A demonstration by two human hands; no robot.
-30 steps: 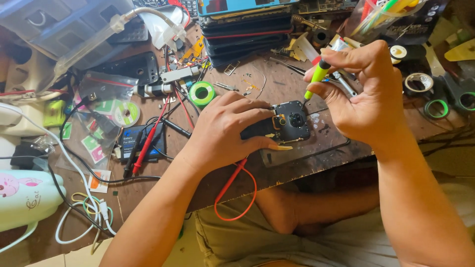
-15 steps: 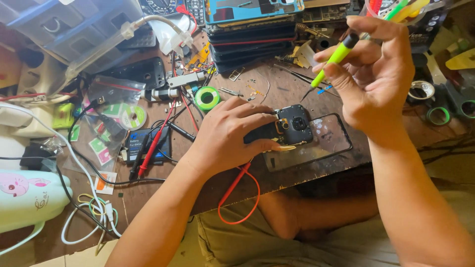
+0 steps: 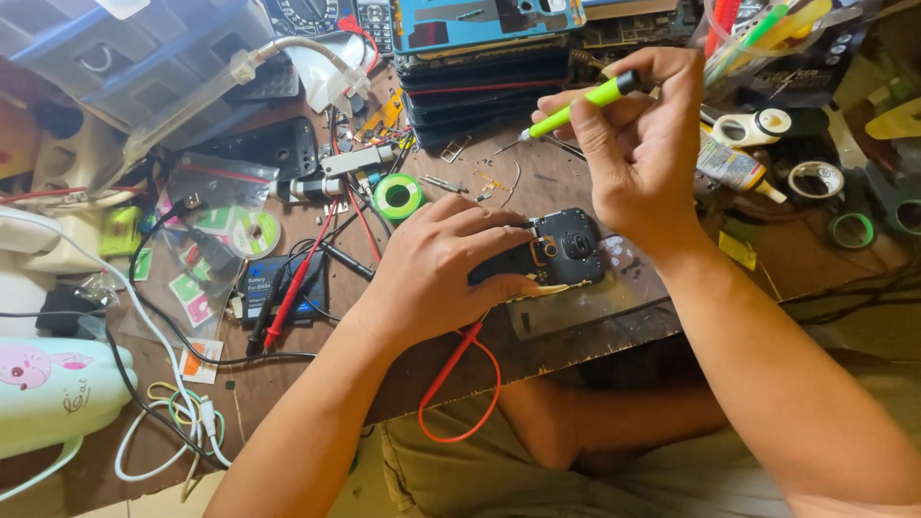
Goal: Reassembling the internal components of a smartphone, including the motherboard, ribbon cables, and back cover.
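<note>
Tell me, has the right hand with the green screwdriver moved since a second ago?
Yes. The right hand lifted the green screwdriver up and away from the phone, toward the stacked phones.

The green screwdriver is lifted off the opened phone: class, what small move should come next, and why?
Probably lower the green screwdriver in the right hand back to the black phone. Its tip hangs above the bench, clear of the phone, while the left hand pins the phone flat with its opened back facing up.
</note>
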